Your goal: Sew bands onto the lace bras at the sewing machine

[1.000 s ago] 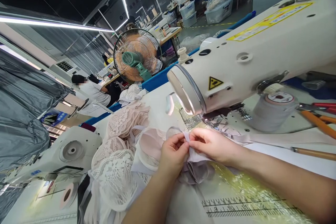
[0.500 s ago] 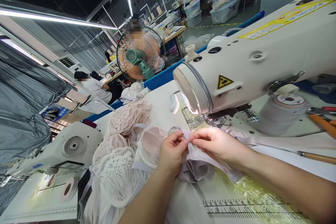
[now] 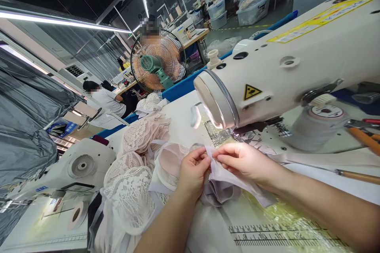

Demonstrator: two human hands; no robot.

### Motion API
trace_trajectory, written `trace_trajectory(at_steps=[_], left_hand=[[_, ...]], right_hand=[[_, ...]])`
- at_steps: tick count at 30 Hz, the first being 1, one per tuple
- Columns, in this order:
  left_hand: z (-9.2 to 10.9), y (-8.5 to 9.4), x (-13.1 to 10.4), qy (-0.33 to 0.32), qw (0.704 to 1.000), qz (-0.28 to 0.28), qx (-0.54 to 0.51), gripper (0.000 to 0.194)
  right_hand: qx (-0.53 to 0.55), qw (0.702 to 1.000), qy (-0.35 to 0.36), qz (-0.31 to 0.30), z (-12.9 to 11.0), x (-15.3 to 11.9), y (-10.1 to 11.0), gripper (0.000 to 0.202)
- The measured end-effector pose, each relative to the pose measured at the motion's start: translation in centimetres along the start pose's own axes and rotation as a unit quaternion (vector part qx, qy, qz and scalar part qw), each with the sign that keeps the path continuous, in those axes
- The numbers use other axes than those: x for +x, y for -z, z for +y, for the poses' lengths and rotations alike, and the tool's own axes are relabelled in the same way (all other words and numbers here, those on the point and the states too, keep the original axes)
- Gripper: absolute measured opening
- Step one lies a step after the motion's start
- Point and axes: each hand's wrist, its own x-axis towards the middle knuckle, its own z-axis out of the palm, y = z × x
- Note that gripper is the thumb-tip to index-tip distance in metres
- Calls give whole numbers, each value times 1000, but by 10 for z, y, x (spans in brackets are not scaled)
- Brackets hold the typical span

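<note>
My left hand (image 3: 192,168) pinches the pale lilac edge of a bra (image 3: 170,162), thumb against forefinger. Close beside it, my right hand (image 3: 240,160) grips the same piece at its lilac fabric band (image 3: 227,178), which trails down to the right under the wrist. Both sets of fingertips nearly meet in front of the sewing machine (image 3: 252,87). The bra's padded pink cup faces up, to the left of my left hand. Lace bra cups (image 3: 130,197) lie heaped further left. Small details between the fingertips are hidden.
A thread cone (image 3: 323,124) stands under the machine arm. A wooden-handled awl (image 3: 356,176) and orange-handled tool (image 3: 363,136) lie at right. A printed ruler (image 3: 273,235) marks the front edge. A second sewing machine (image 3: 80,166) is at left; a fan (image 3: 158,61) and people are beyond.
Hardly anything differs. Both hands keep their pinch on the bra, and the whole view has shifted very slightly.
</note>
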Motion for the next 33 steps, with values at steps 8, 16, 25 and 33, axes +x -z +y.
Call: trace_trajectory(at_steps=[8, 16, 25, 33], left_hand=[[1, -2, -1, -3, 1000, 9, 6, 42], [0, -3, -1, -2, 1000, 15, 9, 43], [0, -3, -2, -7, 1000, 0, 18, 36], [5, -5, -4, 12, 1000, -11, -14, 28]], right_hand=[[33, 998, -51, 1, -5, -2, -1, 24], [46, 997, -54, -5, -3, 0, -2, 20], [51, 997, -54, -14, 0, 0, -2, 18], [58, 997, -52, -8, 3, 0, -4, 17]])
